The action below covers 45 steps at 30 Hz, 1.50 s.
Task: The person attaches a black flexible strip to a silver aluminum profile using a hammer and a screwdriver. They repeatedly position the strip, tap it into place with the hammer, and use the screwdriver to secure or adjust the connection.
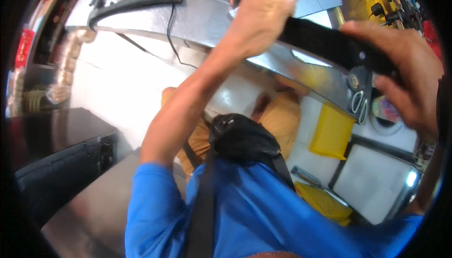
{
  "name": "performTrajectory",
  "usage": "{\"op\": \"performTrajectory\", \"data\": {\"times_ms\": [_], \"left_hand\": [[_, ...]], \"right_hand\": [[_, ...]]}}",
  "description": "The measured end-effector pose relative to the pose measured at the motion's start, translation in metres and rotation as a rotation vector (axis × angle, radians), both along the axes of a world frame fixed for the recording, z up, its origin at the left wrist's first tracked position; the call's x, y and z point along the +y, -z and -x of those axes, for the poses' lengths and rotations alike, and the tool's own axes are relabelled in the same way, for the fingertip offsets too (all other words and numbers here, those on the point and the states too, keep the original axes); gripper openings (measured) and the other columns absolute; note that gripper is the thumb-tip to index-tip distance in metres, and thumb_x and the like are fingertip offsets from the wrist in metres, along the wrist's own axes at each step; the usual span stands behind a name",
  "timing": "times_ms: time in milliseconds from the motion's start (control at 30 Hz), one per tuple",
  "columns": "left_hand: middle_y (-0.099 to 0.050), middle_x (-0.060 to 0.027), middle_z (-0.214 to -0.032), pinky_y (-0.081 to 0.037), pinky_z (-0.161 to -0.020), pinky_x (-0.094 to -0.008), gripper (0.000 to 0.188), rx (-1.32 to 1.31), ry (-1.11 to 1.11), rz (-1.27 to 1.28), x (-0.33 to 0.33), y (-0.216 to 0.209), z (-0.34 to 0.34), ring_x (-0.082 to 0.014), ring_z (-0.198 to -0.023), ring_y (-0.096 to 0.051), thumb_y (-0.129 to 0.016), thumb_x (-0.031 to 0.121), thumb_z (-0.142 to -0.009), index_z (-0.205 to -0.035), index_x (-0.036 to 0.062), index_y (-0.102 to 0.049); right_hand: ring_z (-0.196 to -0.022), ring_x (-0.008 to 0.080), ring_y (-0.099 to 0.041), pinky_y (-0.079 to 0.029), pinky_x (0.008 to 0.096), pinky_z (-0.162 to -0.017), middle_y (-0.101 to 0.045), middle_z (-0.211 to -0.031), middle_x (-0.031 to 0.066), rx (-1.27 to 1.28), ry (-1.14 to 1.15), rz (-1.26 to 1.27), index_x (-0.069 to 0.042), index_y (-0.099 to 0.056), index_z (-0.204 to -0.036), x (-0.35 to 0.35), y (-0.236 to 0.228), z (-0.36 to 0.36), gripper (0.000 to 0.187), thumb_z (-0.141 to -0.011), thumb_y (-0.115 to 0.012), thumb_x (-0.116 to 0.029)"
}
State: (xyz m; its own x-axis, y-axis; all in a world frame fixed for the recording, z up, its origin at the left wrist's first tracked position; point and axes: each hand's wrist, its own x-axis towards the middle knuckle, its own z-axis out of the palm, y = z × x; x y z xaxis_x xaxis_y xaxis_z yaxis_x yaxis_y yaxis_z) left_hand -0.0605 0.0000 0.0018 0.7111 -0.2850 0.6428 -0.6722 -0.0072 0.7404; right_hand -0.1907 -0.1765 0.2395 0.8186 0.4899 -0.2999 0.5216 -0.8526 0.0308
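Likely a workshop — metal-topped bench (207, 25), black cable (170, 32), scissors (361, 106), yellow basket (332, 131).

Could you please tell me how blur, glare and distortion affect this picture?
In the head view, the right hand looks smeared; the floor is washed nearly white; the metal table catches glare, its near edge bowed by the fisheye; black fills the corners.

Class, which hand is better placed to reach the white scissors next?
Probably the right hand: it looks nearer the scissors; the left hand is at the far end of the black bar.
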Motion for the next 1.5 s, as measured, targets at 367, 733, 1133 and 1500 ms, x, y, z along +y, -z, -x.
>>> {"op": "performTrajectory", "data": {"times_ms": [367, 733, 1133, 1500], "left_hand": [[-0.066, -0.0124, -0.124, -0.047, -0.105, -0.0375, 0.034, 0.037, -0.164, -0.599, 0.093, 0.036, 0.010, -0.0249, -0.119, -0.062, -0.069, 0.007, -0.091, -0.124, 0.0024, -0.066], [-0.069, -0.0145, -0.119, -0.047, -0.104, -0.0403, 0.024, -0.354, -0.437, -0.391, 0.074, 0.032, 0.027, -0.0311, -0.116, -0.063, -0.062, 0.007, -0.093, -0.115, 0.0005, -0.071], [-0.041, 0.0012, -0.057, -0.030, -0.062, -0.0373, 0.046, -0.466, -0.204, -0.091, -0.039, 0.021, 0.080, -0.0197, -0.056, -0.043, -0.063, 0.047, -0.089, -0.057, 0.0175, -0.048], [-0.046, 0.0001, -0.060, -0.033, -0.068, -0.0395, 0.036, -0.500, 0.048, -0.206, 0.021, 0.022, 0.073, -0.0215, -0.062, -0.049, -0.065, 0.038, -0.090, -0.062, 0.0181, -0.054]], "right_hand": [[-0.108, 0.0299, -0.061, -0.051, 0.0409, -0.095, -0.061, -0.118, 0.0171, -0.246, -0.198, -0.186, -0.003, -0.054, -0.144, -0.023, 0.083, 0.010, 0.062, -0.085, -0.060, 0.014], [-0.074, 0.0291, -0.065, -0.054, 0.0408, -0.067, -0.062, -0.090, 0.0137, -0.073, 0.104, -0.240, -0.005, -0.057, -0.143, -0.021, 0.077, 0.044, 0.065, -0.082, -0.062, 0.014], [-0.076, 0.0318, -0.066, -0.057, 0.0416, -0.064, -0.061, -0.098, 0.0132, -0.082, 0.262, -0.440, -0.004, -0.056, -0.145, 0.001, 0.138, 0.095, 0.063, -0.084, -0.069, 0.004], [-0.088, 0.0242, -0.067, -0.054, 0.0364, -0.076, -0.063, -0.097, 0.0146, 0.512, 0.611, -1.117, 0.001, -0.031, -0.157, 0.048, 0.170, 0.107, 0.077, -0.092, -0.070, -0.011]]}}
